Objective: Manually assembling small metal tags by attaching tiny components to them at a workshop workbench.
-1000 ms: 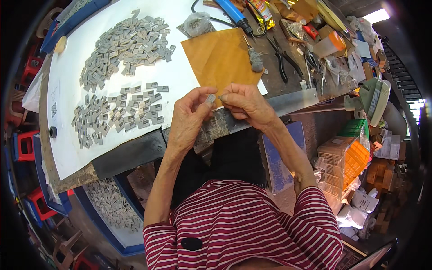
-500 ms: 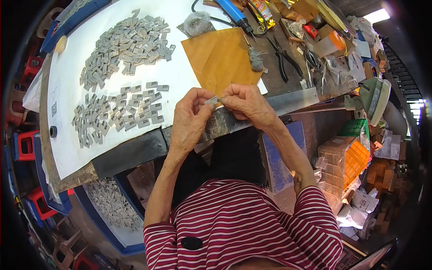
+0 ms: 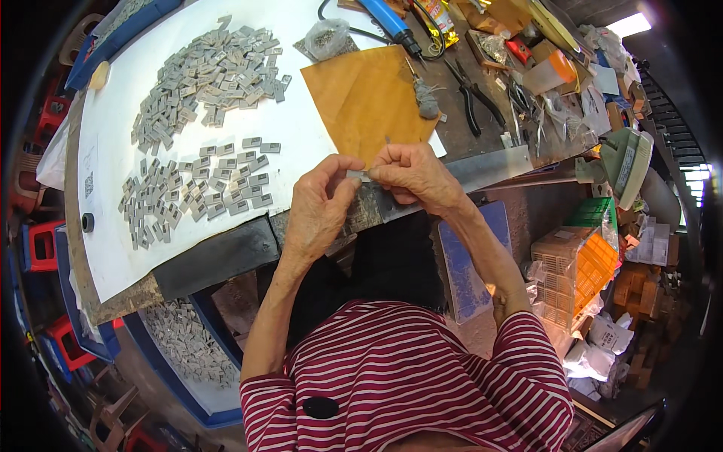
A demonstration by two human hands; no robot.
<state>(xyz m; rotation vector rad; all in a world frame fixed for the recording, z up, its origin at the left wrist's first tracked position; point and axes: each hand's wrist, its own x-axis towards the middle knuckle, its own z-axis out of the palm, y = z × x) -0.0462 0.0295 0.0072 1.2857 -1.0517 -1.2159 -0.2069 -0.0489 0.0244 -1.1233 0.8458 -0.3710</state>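
Note:
My left hand [image 3: 315,207] pinches a small flat grey metal plate [image 3: 357,174] between thumb and forefinger, above the table's front edge. My right hand [image 3: 419,181] is closed in a pinch at the plate's right end. A small dark tip shows above its fingers, but what they hold is hidden. Under and beyond the hands lies a brown-yellow sheet [image 3: 369,98]. To the left, many similar plates lie in a heap [image 3: 215,71] on white paper [image 3: 113,248], with a looser spread [image 3: 218,181] of them nearer me.
On the table's right are black-handled pliers [image 3: 473,98], a blue tool [image 3: 388,19] with a cable, a grey lump [image 3: 426,102] on a thin stick, and a clear plastic bag [image 3: 328,39]. A blue tray [image 3: 203,403] of small metal parts stands below the table. Crates [image 3: 565,279] stand at right.
The metal plate has turned to lie more level between my fingertips and sits slightly lower. A small dark tip now shows above my right fingers. The table's things stay as they were.

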